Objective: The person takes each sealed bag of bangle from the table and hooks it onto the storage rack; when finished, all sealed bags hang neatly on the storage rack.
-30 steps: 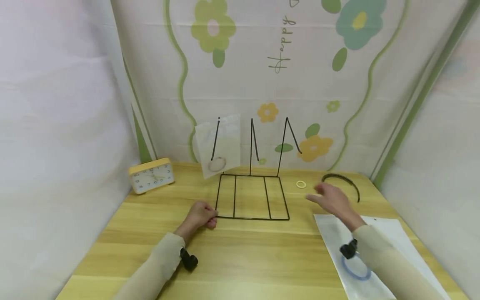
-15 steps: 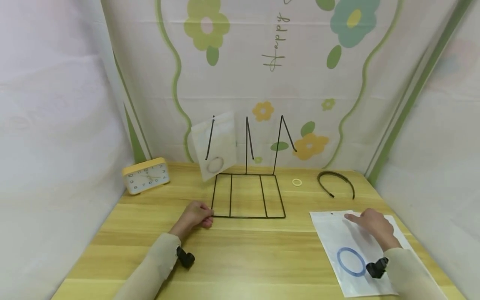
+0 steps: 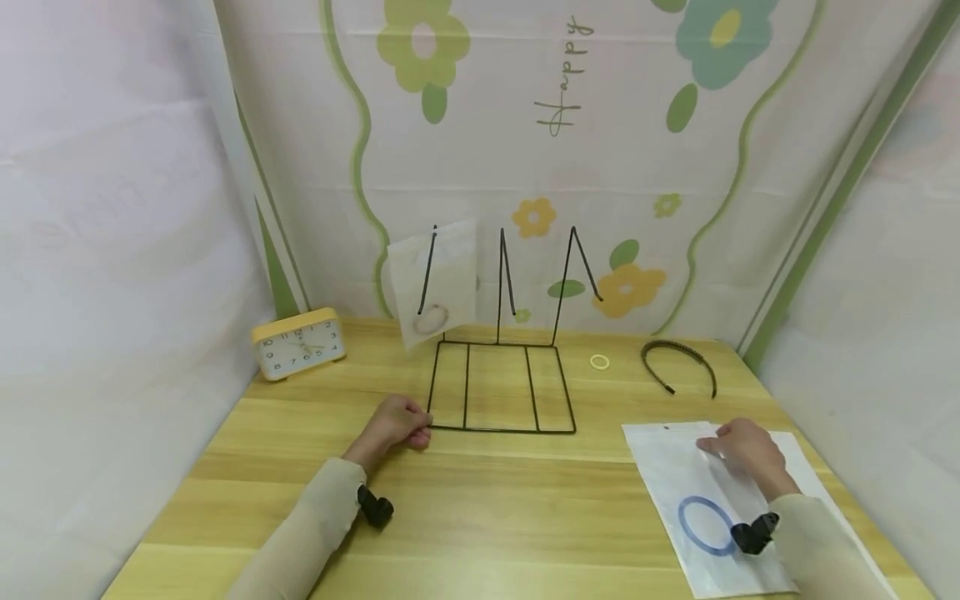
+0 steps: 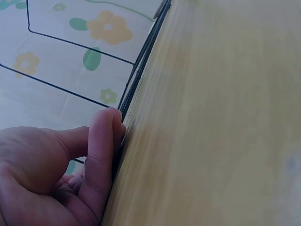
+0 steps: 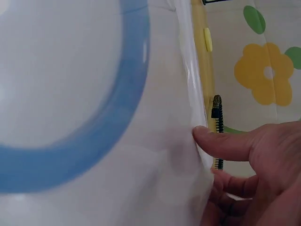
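A black wire rack (image 3: 501, 430) with three upright hooks stands on the table. My left hand (image 3: 396, 422) pinches its front left corner; the left wrist view shows thumb and finger (image 4: 101, 146) against the black wire (image 4: 149, 44). On the left hook hangs a clear bag (image 3: 453, 279) with a small ring inside. At the right, my right hand (image 3: 748, 450) pinches the top edge of a white bag (image 3: 675, 467) holding a blue ring (image 3: 686, 521). In the right wrist view, the thumb (image 5: 225, 143) lies on the bag's edge (image 5: 190, 75), fingers behind it.
An alarm clock (image 3: 302, 346) stands at the back left. A small yellow ring (image 3: 599, 362) lies right of the rack, and a dark braided headband (image 3: 693, 354) lies farther right. White patterned cloth (image 3: 637, 183) encloses the table (image 3: 480, 517).
My right hand has moved from beside the headband down to the white bag and now grips its top edge. My left hand has stayed at the rack's corner.
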`<control>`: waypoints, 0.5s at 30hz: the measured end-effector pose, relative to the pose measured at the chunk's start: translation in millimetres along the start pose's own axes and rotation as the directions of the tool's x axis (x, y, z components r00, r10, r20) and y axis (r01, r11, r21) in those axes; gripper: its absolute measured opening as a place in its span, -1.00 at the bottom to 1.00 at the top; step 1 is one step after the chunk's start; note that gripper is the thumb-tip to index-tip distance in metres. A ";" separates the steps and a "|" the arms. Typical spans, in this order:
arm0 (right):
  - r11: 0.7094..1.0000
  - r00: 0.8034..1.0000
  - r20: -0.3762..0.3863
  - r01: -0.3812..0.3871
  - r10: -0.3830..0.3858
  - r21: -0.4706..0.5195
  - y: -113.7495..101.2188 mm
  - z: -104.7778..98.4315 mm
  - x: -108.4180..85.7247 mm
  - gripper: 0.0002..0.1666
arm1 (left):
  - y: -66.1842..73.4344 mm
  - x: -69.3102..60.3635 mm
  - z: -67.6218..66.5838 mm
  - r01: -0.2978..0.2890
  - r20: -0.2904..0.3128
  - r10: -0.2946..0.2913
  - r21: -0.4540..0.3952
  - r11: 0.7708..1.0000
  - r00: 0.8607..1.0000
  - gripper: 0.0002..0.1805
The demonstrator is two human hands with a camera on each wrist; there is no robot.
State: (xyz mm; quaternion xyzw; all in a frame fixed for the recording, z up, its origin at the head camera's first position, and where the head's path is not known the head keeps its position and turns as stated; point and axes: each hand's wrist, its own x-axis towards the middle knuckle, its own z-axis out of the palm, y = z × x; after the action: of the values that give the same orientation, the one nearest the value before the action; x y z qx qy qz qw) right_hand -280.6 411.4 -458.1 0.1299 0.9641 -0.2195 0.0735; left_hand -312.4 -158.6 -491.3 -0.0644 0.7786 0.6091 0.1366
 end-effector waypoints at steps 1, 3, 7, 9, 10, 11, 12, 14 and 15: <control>0.999 1.000 -0.004 0.015 -0.015 0.051 0.8 0.4 1.1 -0.28 | 0.3 -0.4 -0.1 0.005 0.003 -0.005 -0.002 1.000 1.000 -0.89; 0.984 0.999 -0.009 0.051 -0.050 0.169 2.1 0.4 3.0 -0.42 | 0.7 -1.1 -0.2 0.010 0.010 -0.010 -0.001 1.000 1.000 -0.89; 0.944 0.995 0.018 0.085 -0.096 0.319 -1.4 -3.3 2.9 -0.54 | 0.3 -1.2 -0.5 0.011 0.016 -0.011 0.002 1.000 1.000 -0.90; 0.936 0.992 0.018 0.110 -0.123 0.334 -4.7 -5.9 0.2 -0.55 | 0.3 -0.8 -0.8 0.003 0.018 -0.003 0.005 1.000 1.000 -0.90; 0.933 0.990 0.010 0.127 -0.138 0.337 -6.4 -7.4 -1.5 -0.56 | 0.2 -0.4 -1.0 -0.001 0.020 0.001 0.006 1.000 1.000 -0.90; 0.928 0.988 0.000 0.145 -0.155 0.342 -7.8 -8.7 -3.1 -0.57 | 0.1 0.0 -1.2 -0.006 0.021 0.006 0.008 1.000 1.000 -0.90; 0.921 0.986 -0.010 0.159 -0.166 0.354 -9.4 -10.3 -5.3 -0.58 | -0.1 0.4 -1.4 -0.009 0.021 0.009 0.010 1.000 1.000 -0.91; 0.910 0.984 -0.029 0.176 -0.178 0.375 -12.4 -14.0 -9.5 -0.57 | -0.8 1.2 -1.8 -0.014 0.020 0.014 0.014 1.000 1.000 -0.91; 0.905 0.981 -0.036 0.189 -0.190 0.381 -13.7 -16.1 -11.4 -0.56 | -1.1 1.3 -2.0 -0.014 0.019 0.014 0.015 1.000 1.000 -0.91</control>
State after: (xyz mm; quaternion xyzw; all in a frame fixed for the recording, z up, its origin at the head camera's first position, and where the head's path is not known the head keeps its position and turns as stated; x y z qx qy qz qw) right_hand -274.9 404.1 -435.9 0.0475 0.9107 -0.4095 0.0260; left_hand -313.6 -160.7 -492.3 -0.0520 0.7823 0.6047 0.1403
